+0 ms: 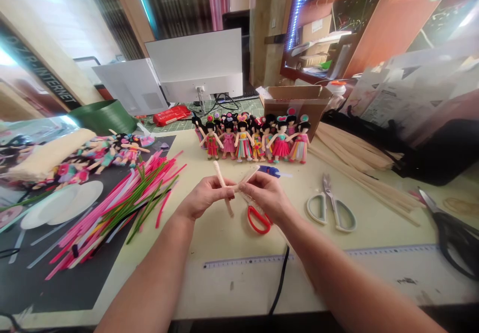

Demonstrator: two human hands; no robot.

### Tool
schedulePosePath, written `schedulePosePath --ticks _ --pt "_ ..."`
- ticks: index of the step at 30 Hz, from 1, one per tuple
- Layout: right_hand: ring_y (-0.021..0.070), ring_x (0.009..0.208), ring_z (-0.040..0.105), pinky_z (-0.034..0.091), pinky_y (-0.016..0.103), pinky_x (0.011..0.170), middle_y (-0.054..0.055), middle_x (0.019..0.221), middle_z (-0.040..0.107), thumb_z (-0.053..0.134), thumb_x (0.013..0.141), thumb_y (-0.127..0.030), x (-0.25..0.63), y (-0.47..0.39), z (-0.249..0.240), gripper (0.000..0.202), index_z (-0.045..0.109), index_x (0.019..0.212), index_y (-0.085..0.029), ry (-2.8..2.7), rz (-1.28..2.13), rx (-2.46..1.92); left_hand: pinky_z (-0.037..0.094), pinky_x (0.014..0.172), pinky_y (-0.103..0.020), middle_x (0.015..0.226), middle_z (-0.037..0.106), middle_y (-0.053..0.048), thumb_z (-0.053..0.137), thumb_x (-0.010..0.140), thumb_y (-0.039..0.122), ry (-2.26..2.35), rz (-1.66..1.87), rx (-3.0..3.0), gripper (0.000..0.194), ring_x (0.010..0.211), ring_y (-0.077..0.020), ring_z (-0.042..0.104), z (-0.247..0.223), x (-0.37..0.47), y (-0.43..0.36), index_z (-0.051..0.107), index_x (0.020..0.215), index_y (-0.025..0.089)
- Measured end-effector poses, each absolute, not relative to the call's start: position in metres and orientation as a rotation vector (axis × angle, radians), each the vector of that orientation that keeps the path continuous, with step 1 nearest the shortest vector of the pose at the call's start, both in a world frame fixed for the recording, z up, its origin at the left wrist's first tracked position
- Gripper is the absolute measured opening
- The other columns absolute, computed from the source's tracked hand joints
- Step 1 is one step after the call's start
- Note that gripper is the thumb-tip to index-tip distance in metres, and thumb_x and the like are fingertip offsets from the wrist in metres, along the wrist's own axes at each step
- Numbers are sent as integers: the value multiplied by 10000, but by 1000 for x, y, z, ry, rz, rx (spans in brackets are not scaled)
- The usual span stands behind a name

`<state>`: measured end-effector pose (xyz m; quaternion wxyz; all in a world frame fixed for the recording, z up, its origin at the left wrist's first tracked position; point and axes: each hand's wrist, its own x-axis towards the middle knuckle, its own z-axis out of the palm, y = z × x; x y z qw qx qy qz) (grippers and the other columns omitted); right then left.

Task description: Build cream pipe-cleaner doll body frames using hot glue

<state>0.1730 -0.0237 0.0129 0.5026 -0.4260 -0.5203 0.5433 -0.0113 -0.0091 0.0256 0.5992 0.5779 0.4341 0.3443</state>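
Note:
Over the middle of the table, my left hand (205, 193) pinches a cream fuzzy stem (219, 174), which slants upright past the thumb with its lower end showing below. My right hand (264, 191) is closed on cream stems (251, 173) close to its fingertips. Between the two hands the cream pieces meet or cross; the exact join is too small to tell. Red-handled scissors (258, 221) lie below my right hand, partly hidden by it. Just behind that hand rests a blue tool (270, 171).
Several small dolls (243, 141) stand behind the hands. Pink and green stems (123, 198) and white plates (77, 202) lie left. White-handled scissors (333, 206), cream strips (359, 153) and black scissors (454, 233) lie right. A ruler (247, 261) and black cable (280, 283) are in front.

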Motion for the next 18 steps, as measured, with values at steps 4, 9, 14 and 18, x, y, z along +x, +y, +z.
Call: schedulePosePath --ticks 4,9,14,18 --pt "89 551 438 336 232 498 -38 595 544 766 669 -383 176 -21 14 266 616 675 -164 -1271 1242 -1164 470 742 -285 836 698 -52 763 703 392 1142 879 1459 302 804 -175 612 25 -8 -13 733 887 155" --pt "100 576 462 364 246 534 -21 612 574 778 651 -394 176 -20 16 275 639 673 -157 -1249 1158 -1221 460 699 -294 876 714 -59 662 808 422 1228 1041 1820 262 758 -171 615 23 0 -21 721 902 185" --pt "75 482 389 317 238 474 -49 538 512 758 686 -415 172 -20 11 284 620 671 -167 -1128 1262 -1147 384 823 -341 853 707 -50 551 902 309 1337 1148 2492 198 802 -175 588 22 3 -25 718 986 244" --pt "74 461 379 299 235 450 -53 517 494 749 699 -412 173 -21 10 282 597 666 -177 -1094 1264 -1096 355 907 -379 969 722 -70 541 880 484 1256 1038 2512 350 889 -218 601 28 -2 -28 694 1097 256"
